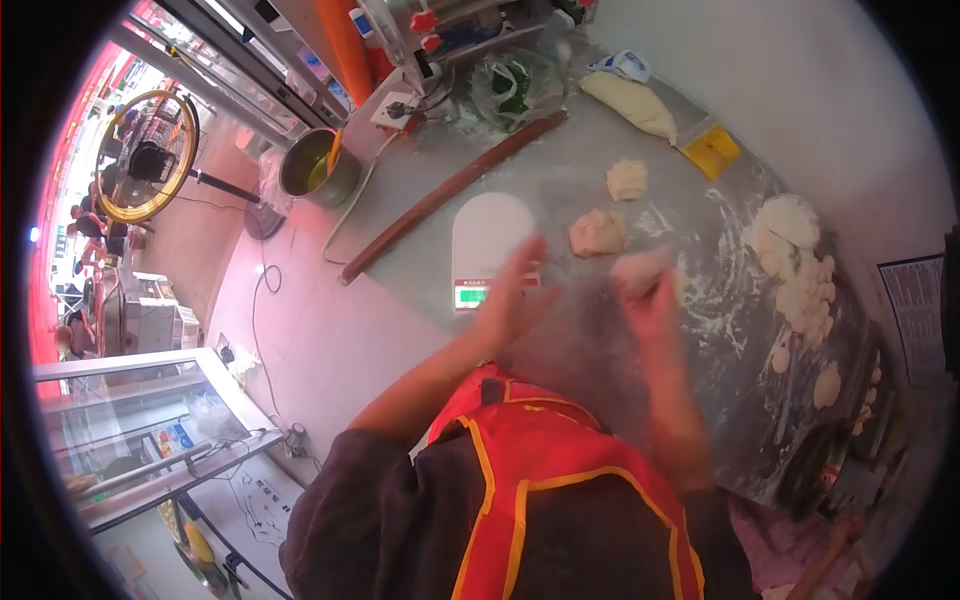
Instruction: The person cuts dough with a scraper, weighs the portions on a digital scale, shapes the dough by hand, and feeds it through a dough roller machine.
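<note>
On the grey, flour-dusted worktop, a long brown wooden rolling pin is laid beside a white digital scale. Over the scale's edge the left hand is held, fingers spread. A pale lump of dough is gripped by the blurred right hand, near two rounded dough pieces.
</note>
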A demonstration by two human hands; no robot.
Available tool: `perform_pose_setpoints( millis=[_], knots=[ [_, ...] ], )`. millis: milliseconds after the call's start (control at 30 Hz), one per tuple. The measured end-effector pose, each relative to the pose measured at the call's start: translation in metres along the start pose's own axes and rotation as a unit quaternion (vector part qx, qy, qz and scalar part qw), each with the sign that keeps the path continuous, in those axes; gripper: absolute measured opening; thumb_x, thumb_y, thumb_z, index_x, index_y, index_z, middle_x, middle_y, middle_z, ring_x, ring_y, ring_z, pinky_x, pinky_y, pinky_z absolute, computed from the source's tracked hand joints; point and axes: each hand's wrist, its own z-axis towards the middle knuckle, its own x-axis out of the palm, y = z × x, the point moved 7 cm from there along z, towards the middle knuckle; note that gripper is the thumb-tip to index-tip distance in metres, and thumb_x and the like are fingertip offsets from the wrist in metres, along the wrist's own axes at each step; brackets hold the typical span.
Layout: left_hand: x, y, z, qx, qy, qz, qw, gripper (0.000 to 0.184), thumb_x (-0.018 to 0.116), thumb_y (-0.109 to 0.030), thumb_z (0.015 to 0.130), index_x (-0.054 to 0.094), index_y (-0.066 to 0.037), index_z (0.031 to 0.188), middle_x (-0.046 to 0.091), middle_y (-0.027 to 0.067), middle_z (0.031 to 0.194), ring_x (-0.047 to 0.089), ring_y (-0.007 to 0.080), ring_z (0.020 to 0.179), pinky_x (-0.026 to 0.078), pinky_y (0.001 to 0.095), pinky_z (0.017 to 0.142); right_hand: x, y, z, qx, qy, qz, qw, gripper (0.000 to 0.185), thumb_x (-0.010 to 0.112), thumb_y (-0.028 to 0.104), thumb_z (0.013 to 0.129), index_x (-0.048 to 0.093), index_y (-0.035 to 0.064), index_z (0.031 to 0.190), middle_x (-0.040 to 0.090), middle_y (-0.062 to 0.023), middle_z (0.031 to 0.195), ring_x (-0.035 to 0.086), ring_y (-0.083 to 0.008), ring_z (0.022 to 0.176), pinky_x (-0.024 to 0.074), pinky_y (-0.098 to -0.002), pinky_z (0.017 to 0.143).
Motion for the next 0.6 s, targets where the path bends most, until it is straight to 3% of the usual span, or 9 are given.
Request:
perform_pose_setpoints(
  millis=[67,133,200,267,333,367,433,533,600],
  knots=[
    [-0.037,0.039,0.001,-0.071,-0.071,0.021,0.995,0.053,0.065,-0.016,0.084,0.042,-0.002,0.13,0.053,0.018,0.116,0.057,0.0313,0.099,0.048,0.0403,0.086,0.045,0.05,-0.003,-0.095,-0.135,0.03,0.986,0.042,0.049,0.041,0.095,0.05,0.0037,0.114,0.061,-0.01,0.104,0.062,-0.0264,0.094,0.0533,-0.0397,0.083],
    [-0.073,0.095,-0.009,-0.07,-0.143,0.122,0.98,0.05,0.066,-0.02,0.083,0.046,-0.002,0.125,0.054,0.0205,0.113,0.056,0.0325,0.099,0.048,0.0423,0.083,0.045,0.055,0.001,0.097,0.121,0.043,0.987,0.041,0.052,0.036,0.094,0.047,0.0036,0.117,0.061,-0.0103,0.104,0.061,-0.0256,0.091,0.0535,-0.0388,0.081],
    [-0.097,0.148,-0.016,-0.077,-0.16,0.212,0.961,0.046,0.066,-0.024,0.083,0.049,0.0,0.118,0.055,0.021,0.108,0.057,0.0322,0.095,0.048,0.0427,0.078,-0.055,0.037,0.02,-0.029,-0.235,-0.018,0.971,0.031,0.057,0.027,0.092,0.05,0.0067,0.115,0.061,-0.0093,0.103,0.058,-0.0225,0.082,0.0511,-0.0346,0.071],
    [-0.11,0.188,-0.027,-0.166,-0.137,0.226,0.95,0.041,0.066,-0.026,0.083,0.053,0.001,0.11,0.058,0.0205,0.101,0.058,0.0324,0.089,0.048,0.0426,0.073,-0.029,-0.026,0.007,-0.04,-0.126,-0.238,0.962,0.023,0.058,0.017,0.089,0.055,0.0066,0.109,0.061,-0.0093,0.1,0.057,-0.02,0.083,0.0479,-0.0316,0.069],
    [-0.102,0.196,-0.033,-0.232,-0.1,0.172,0.952,0.035,0.066,-0.025,0.082,0.055,0.002,0.101,0.06,0.0198,0.092,0.059,0.0341,0.084,0.047,0.0425,0.072,-0.026,-0.09,0.011,0.043,-0.063,-0.539,0.839,0.024,0.06,0.014,0.084,0.057,0.0036,0.106,0.061,-0.0102,0.102,0.059,-0.0185,0.09,0.0479,-0.0316,0.073],
    [-0.096,0.198,-0.034,-0.263,-0.082,0.144,0.95,0.033,0.066,-0.025,0.081,0.056,0.002,0.096,0.061,0.0195,0.087,0.059,0.035,0.081,0.047,0.0425,0.071,-0.029,-0.114,0.016,0.037,-0.069,-0.559,0.825,0.026,0.06,0.013,0.083,0.057,0.0023,0.106,0.061,-0.0105,0.102,0.059,-0.0176,0.092,0.0479,-0.0314,0.074],
    [-0.089,0.195,-0.032,-0.289,-0.075,0.094,0.95,0.033,0.067,-0.027,0.082,0.06,0.002,0.096,0.062,0.0099,0.079,0.059,0.025,0.074,0.046,0.0384,0.067,-0.03,-0.148,0.025,0.022,-0.082,-0.599,0.797,0.028,0.061,0.013,0.08,0.057,-0.0002,0.105,0.061,-0.0112,0.104,0.058,-0.0158,0.095,0.0478,-0.031,0.076],
    [-0.084,0.178,-0.035,-0.334,-0.059,-0.114,0.934,0.037,0.066,-0.03,0.084,0.061,0.001,0.103,0.06,0.0006,0.084,0.054,0.0118,0.077,0.044,0.0307,0.067,0.014,-0.143,0.011,0.123,-0.11,-0.55,0.818,0.036,0.065,0.006,0.079,0.054,-0.0002,0.113,0.062,-0.0083,0.1,0.06,-0.0165,0.088,0.0488,-0.0301,0.077],
    [-0.106,0.161,-0.037,-0.329,-0.103,-0.138,0.928,0.033,0.065,-0.028,0.085,0.062,0.0,0.103,0.06,0.0018,0.088,0.054,0.0121,0.08,0.044,0.0296,0.07,0.016,-0.157,0.013,0.108,-0.083,-0.508,0.851,0.033,0.066,0.007,0.079,0.055,-0.0003,0.11,0.062,-0.0074,0.097,0.06,-0.0156,0.085,0.0484,-0.0292,0.076]
  ],
)
